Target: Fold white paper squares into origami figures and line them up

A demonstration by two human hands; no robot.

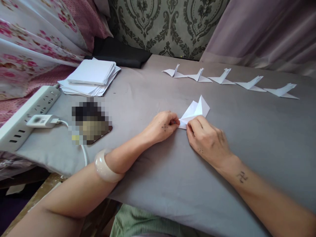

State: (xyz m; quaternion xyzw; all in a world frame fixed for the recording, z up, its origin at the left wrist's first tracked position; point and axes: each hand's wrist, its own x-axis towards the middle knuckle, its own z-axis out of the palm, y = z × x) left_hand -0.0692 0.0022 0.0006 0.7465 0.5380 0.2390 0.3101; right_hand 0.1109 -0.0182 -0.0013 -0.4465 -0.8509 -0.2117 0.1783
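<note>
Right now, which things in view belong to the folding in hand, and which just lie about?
Part of the job:
partly folded paper
left hand, pinching its left corner
right hand, at its near edge
row of five folded figures
stack of white paper, probably supply

Lying about, seemingly:
power strip
charger
white cable
black item behind the stack
pixelated item, unidentifiable

The paper (198, 110) is white, creased and only partly folded, a little right of the scene's middle. One sharp tip points to the far side, and a blunter corner juts out right of it. Folded layers slant down to a narrow left end; part of the near edge is hidden.
</note>
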